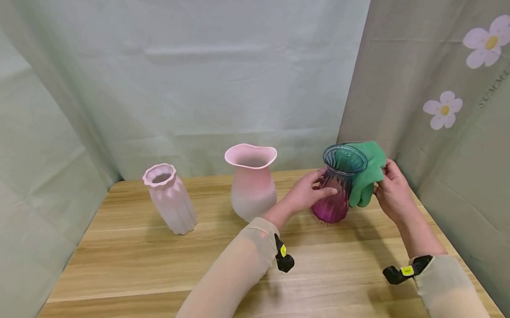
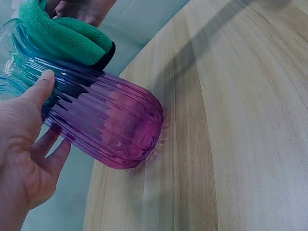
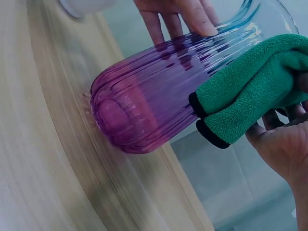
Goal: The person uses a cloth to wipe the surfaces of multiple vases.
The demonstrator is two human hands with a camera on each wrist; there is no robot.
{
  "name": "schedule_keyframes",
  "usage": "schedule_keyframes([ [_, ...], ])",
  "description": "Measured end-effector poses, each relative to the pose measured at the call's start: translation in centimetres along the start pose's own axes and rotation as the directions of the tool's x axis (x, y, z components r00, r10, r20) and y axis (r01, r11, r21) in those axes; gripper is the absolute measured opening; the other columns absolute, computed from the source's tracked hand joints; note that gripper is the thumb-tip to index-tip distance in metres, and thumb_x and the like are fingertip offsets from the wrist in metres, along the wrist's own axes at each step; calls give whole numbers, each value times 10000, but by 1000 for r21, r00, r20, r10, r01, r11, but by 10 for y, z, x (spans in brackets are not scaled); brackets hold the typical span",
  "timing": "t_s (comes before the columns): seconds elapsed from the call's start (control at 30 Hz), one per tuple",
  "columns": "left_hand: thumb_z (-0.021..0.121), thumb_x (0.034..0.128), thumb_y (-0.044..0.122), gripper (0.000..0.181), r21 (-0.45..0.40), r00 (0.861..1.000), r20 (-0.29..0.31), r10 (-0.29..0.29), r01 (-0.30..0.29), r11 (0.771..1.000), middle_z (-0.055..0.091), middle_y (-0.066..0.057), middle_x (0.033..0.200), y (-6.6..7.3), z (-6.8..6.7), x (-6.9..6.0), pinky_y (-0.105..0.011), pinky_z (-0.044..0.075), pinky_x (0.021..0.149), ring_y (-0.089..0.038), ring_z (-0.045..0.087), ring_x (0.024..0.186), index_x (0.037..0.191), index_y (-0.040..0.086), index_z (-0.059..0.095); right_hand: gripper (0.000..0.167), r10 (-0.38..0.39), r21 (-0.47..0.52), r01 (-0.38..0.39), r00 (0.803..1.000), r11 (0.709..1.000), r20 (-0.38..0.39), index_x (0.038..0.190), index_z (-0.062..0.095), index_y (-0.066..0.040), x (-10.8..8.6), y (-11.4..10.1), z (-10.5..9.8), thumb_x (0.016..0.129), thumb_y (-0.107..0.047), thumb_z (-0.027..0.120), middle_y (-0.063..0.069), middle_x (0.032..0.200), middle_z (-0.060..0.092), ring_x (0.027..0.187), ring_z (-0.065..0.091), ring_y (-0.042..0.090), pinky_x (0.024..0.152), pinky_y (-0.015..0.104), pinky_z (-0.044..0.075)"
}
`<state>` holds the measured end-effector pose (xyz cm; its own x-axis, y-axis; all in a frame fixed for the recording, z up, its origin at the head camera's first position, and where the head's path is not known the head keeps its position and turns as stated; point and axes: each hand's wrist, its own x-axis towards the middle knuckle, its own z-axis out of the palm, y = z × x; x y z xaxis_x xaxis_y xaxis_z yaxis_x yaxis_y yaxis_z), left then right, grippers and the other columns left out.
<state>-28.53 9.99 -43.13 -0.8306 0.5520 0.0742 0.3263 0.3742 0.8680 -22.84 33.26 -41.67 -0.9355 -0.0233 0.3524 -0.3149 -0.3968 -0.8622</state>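
Observation:
A ribbed glass vase (image 1: 334, 197), blue at its flared rim and magenta at its base, stands at the table's back right. My left hand (image 1: 304, 193) grips its side, the thumb across the front and the fingers behind, as the left wrist view shows too. A green cloth (image 1: 368, 170) with a dark hem hangs folded against the vase's right side near the rim. My right hand (image 1: 394, 190) holds this cloth from the right. In the right wrist view the cloth (image 3: 255, 86) touches the glass, and part of the right hand's fingers is hidden behind it.
A pink-to-white vase (image 1: 252, 193) with a wavy rim stands left of the glass one. Farther left is a pale pink pleated vase (image 1: 172, 202). The wooden table (image 1: 317, 283) meets curtains (image 1: 189, 74) at its back and sides.

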Motion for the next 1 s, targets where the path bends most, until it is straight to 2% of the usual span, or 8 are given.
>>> schedule_keyframes([
  [0.23, 724, 972, 363, 774, -12, 1000, -6, -10, 10, 1000, 379, -57, 1617, 0, 0, 0, -336, 437, 1101, -255, 486, 1391, 1607, 140, 341, 195, 21, -70, -20, 1000, 997, 17, 1276, 528, -137, 0, 1, -2, 1086, -133, 486, -21, 1089, 659, 972, 615, 91, 725, 238, 546],
  [0.4, 726, 973, 346, 773, -32, 1000, -5, -5, 4, 999, 385, -70, 1613, 0, 0, -1, -343, 455, 1086, -280, 498, 1379, 1607, 137, 338, 243, 51, -187, -42, 998, 981, 45, 1327, 517, -176, -1, 6, -5, 1095, -124, 468, -62, 1140, 659, 998, 612, 61, 790, 211, 538],
  [0.5, 731, 971, 331, 773, -38, 1000, -6, -1, 0, 999, 387, -77, 1611, 0, 0, -1, -338, 458, 1082, -289, 502, 1375, 1605, 128, 339, 257, 71, -293, -54, 996, 955, 47, 1338, 507, -185, -4, 9, -8, 1093, -112, 478, -62, 1167, 637, 1022, 594, 54, 847, 193, 524],
  [0.67, 734, 969, 331, 772, -39, 1000, -11, 5, -5, 999, 387, -83, 1610, 1, 1, -1, -324, 459, 1078, -290, 505, 1372, 1601, 115, 346, 250, 87, -450, -63, 996, 891, 32, 1326, 495, -168, -8, 19, -12, 1084, -103, 504, -41, 1198, 580, 1082, 546, 77, 885, 173, 502],
  [0.87, 730, 970, 340, 770, -37, 1000, -12, 3, -3, 999, 380, -77, 1614, 1, 1, 0, -324, 470, 1065, -280, 503, 1375, 1602, 128, 345, 224, 121, -483, -95, 992, 870, 23, 1295, 488, -139, -19, 35, -22, 1081, -73, 500, -45, 1159, 577, 1065, 544, 70, 868, 171, 505],
  [0.93, 732, 969, 340, 773, -36, 1000, -13, 3, -4, 999, 380, -77, 1614, 1, 1, 0, -323, 474, 1061, -279, 503, 1374, 1603, 131, 344, 238, 143, -502, -116, 990, 857, 15, 1320, 471, -77, -24, 40, -26, 1083, -70, 495, -38, 1150, 571, 1044, 545, 69, 853, 175, 508],
  [1.0, 733, 968, 343, 777, -37, 1000, -11, 0, 0, 999, 379, -73, 1615, 0, 2, 0, -320, 473, 1059, -274, 499, 1378, 1606, 138, 341, 280, 159, -540, -133, 987, 831, 2, 1349, 442, 4, -29, 44, -29, 1084, -72, 492, -33, 1149, 562, 1031, 542, 56, 842, 169, 502],
])
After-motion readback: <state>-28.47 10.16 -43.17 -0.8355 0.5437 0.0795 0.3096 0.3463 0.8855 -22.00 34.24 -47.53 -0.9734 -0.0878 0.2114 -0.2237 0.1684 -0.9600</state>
